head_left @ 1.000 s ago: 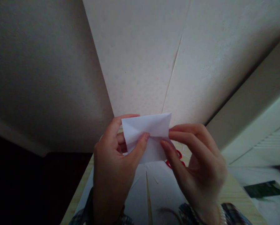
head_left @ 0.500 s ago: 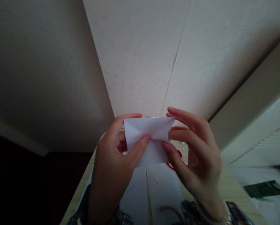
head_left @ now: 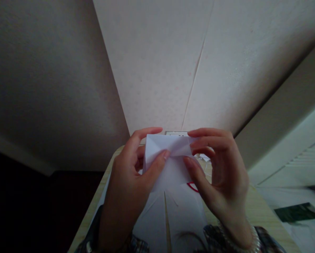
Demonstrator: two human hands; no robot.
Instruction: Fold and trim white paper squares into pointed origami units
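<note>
A folded white paper [head_left: 170, 154] with several creases is held up above a light wooden table [head_left: 255, 207]. My left hand [head_left: 128, 186] grips its left side, thumb pressed on the front and index finger curled over the top edge. My right hand [head_left: 218, 175] pinches the right side, thumb in front and fingers bent over the top right corner. Both wrists show plaid cuffs; the right one wears a bead bracelet [head_left: 252, 239].
White sheets [head_left: 184, 214] lie on the table under the hands, with a red-handled object [head_left: 193, 186] partly hidden behind the right thumb. Walls meet in a corner behind. A dark green card [head_left: 296, 212] lies on a white surface at right.
The right hand's fingers, raised and spread half a second ago, have folded down over the paper's top right corner. The paper sits slightly lower and narrower. The left hand kept its grip.
</note>
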